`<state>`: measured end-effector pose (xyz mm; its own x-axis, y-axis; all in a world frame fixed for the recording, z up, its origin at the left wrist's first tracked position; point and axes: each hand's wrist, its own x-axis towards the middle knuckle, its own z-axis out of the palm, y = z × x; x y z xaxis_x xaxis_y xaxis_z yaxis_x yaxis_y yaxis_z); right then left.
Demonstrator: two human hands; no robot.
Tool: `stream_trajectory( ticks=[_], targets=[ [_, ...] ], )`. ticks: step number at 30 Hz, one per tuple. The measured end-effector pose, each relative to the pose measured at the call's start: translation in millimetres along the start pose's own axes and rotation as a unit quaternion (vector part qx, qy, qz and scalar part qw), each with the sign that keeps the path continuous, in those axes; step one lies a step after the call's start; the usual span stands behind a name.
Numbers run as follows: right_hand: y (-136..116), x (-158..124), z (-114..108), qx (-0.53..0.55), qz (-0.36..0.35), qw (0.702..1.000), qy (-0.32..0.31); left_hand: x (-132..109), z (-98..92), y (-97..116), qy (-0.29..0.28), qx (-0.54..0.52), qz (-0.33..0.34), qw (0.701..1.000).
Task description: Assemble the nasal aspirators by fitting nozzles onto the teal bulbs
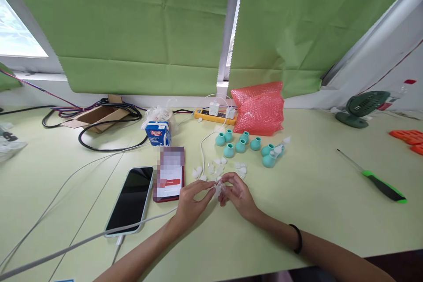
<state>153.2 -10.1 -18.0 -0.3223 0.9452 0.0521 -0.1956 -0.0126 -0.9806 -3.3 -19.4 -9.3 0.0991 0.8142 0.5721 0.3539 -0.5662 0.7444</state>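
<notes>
Both hands meet over the middle of the table around a small translucent white piece [217,190]. My left hand [194,198] pinches it from the left between thumb and fingers. From the right, my right hand [239,198] grips it too, fingers curled. The piece's exact shape is partly hidden by the fingertips. Just beyond the hands lie several small clear and white plastic pieces [241,168]. Farther back stand several teal rubber bulbs [229,150] with open necks. One bulb [269,160] at the right of the group has a clear piece near its neck.
Two phones, one dark-screened [130,198] and one lit [169,172], lie left of my hands. A milk carton [158,134], a yellow power strip [206,117] and red bubble wrap [259,112] stand behind. A screwdriver [380,183] and a green fan [363,105] are right. A white cable [82,241] crosses the left.
</notes>
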Motion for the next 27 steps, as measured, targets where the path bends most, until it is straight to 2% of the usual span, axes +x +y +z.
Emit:
stream_trajectory(
  ticks=[11,16,22,27],
  targets=[
    [-2.1,2.8,-5.8,-0.007,0.035,0.999,-0.020,0.0,1.5,3.2,-0.048,-0.003,-0.025,0.999],
    [-5.5,5.0,-5.7,-0.008,0.040,0.999,-0.003,-0.6,2.4,2.3,-0.035,0.000,-0.002,0.999],
    [-6.6,6.0,-7.3,-0.024,0.029,0.999,0.009,0.5,2.5,3.6,-0.018,0.004,0.059,0.998],
    [-6.1,5.4,-7.7,-0.026,0.021,0.999,0.009,-0.8,2.6,2.8,-0.017,0.008,0.058,0.998]
  ],
)
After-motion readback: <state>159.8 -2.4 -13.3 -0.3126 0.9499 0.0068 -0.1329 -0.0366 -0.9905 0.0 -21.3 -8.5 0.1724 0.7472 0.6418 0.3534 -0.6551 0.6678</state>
